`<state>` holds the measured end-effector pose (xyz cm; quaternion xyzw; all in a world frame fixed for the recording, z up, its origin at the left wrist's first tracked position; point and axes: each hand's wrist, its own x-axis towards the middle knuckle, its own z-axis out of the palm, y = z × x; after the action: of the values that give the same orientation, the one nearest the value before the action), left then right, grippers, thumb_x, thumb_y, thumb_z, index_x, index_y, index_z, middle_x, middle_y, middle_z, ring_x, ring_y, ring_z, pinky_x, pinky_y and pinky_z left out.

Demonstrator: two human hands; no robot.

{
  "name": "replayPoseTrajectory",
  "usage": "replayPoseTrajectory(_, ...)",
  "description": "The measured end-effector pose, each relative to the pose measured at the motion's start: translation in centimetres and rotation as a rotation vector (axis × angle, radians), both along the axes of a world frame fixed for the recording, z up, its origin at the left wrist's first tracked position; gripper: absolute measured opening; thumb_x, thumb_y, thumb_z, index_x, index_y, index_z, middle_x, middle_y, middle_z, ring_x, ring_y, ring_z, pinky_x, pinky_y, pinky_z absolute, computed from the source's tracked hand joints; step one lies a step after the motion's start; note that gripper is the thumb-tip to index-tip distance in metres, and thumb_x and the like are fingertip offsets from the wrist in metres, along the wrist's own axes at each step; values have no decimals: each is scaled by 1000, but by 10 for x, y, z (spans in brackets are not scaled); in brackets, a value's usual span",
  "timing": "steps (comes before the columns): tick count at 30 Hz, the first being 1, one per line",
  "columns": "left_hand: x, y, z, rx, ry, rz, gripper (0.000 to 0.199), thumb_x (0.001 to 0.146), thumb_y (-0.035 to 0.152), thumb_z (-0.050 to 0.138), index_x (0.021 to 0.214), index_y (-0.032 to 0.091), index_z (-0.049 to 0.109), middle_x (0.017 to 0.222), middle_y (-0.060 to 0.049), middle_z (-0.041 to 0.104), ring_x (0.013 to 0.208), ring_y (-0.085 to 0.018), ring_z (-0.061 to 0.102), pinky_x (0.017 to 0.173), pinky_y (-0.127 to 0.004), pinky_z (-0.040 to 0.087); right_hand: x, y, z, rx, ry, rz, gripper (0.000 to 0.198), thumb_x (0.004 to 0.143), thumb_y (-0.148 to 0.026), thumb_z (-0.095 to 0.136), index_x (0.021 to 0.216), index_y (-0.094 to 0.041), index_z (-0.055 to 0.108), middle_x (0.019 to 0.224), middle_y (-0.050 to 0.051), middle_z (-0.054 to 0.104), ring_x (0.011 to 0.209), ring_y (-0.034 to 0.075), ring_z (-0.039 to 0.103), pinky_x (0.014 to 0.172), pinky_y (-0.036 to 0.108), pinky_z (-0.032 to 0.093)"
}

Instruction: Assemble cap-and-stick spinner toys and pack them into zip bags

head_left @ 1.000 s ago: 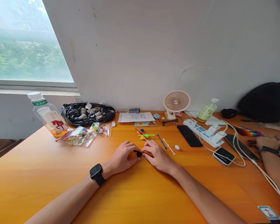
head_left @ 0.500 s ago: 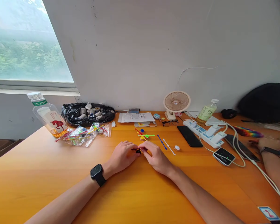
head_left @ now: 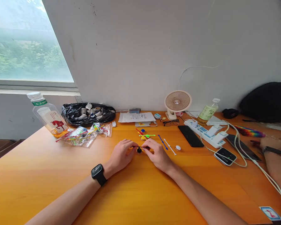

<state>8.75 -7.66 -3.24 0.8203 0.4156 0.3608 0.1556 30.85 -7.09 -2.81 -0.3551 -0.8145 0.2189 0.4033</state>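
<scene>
My left hand (head_left: 123,153) and my right hand (head_left: 156,154) meet near the middle of the table. Between them they pinch the two ends of a thin black plastic stick (head_left: 138,147), held level. Just under it is a small black round piece (head_left: 139,150); whether the two are joined I cannot tell. Beyond my fingers lie a green stick (head_left: 151,135), a yellow round piece (head_left: 144,137) and a blue round piece (head_left: 142,130). Right of my right hand are a blue stick (head_left: 162,142), a white stick (head_left: 170,147) and a white round piece (head_left: 178,148).
Clear bags of coloured parts (head_left: 84,136), a large bottle (head_left: 49,115) and a black plastic bag (head_left: 67,112) stand at left. Toward the right are a fan (head_left: 178,101), glasses (head_left: 170,122), a phone (head_left: 190,136) and a power strip (head_left: 204,134). Another person's arm (head_left: 275,162) rests at far right.
My fingers have shifted slightly away from me and spread a little. More of the black stick and the black round piece now shows between my hands.
</scene>
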Motion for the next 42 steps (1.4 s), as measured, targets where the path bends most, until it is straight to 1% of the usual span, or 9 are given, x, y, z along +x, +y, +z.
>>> replayPoseTrajectory(7, -2, -2, 0, 14, 52, -31, 24, 97, 13, 58, 108, 25, 74, 101, -4, 76, 92, -23, 66, 86, -37, 53, 5, 1, -4, -46, -13, 41, 19, 100, -16, 55, 91, -22, 70, 97, 6, 65, 88, 19, 64, 78, 31, 53)
replayPoseTrajectory(15, -3, -5, 3, 72, 126, -67, 39, 99, 11, 55, 125, 34, 72, 100, -3, 74, 97, -25, 60, 88, -39, 51, 7, 1, -7, -97, -28, 47, 21, 98, -11, 51, 89, -21, 67, 98, 5, 61, 82, 17, 59, 72, 28, 48)
replayPoseTrajectory(21, -1, -8, 5, 60, 144, -79, 34, 100, 14, 54, 123, 30, 72, 107, -5, 74, 102, -26, 60, 91, -42, 52, 6, 1, -8, -113, -18, 40, 20, 98, -10, 52, 87, -21, 65, 94, 4, 61, 78, 16, 57, 69, 27, 45)
replayPoseTrajectory(28, 3, -11, 6, 50, 186, -62, 26, 95, 15, 59, 115, 28, 69, 117, -4, 74, 109, -26, 62, 94, -43, 50, 8, 2, -10, -122, -30, 43, 19, 98, -10, 51, 85, -20, 62, 95, 4, 60, 75, 15, 56, 66, 26, 44)
replayPoseTrajectory(32, 4, -12, 5, 73, 225, -53, 24, 94, 14, 59, 112, 29, 68, 116, -4, 74, 108, -26, 63, 93, -43, 48, 8, 0, -9, -101, -63, 48, 21, 98, -10, 50, 85, -20, 63, 95, 4, 61, 78, 16, 58, 69, 27, 47)
replayPoseTrajectory(34, 4, -13, 4, 81, 233, -53, 25, 94, 14, 59, 113, 29, 68, 116, -4, 73, 108, -26, 63, 93, -42, 48, 8, 0, -5, -67, -86, 37, 19, 99, -12, 53, 89, -21, 66, 97, 5, 63, 86, 18, 62, 77, 30, 50)
replayPoseTrajectory(37, 3, -13, 3, 74, 211, -57, 27, 95, 15, 59, 118, 28, 66, 120, -4, 72, 111, -27, 62, 97, -43, 48, 10, -1, 4, 13, -119, -61, 12, 100, -20, 58, 101, -23, 69, 103, 7, 69, 94, 22, 64, 87, 35, 51)
replayPoseTrajectory(40, 2, -14, 4, 49, 176, -65, 30, 95, 16, 61, 122, 29, 64, 126, -5, 69, 117, -27, 59, 101, -44, 48, 14, -1, 12, -13, -115, -214, 18, 102, -34, 58, 113, -24, 69, 105, 7, 72, 70, 18, 60, 72, 34, 49)
replayPoseTrajectory(42, 0, -14, 6, 38, 148, -76, 37, 95, 17, 61, 129, 31, 62, 132, -4, 66, 121, -28, 57, 104, -45, 48, 16, -2, 16, -127, -80, -232, 28, 101, -44, 59, 118, -25, 70, 88, 3, 70, 55, 14, 50, 59, 31, 43)
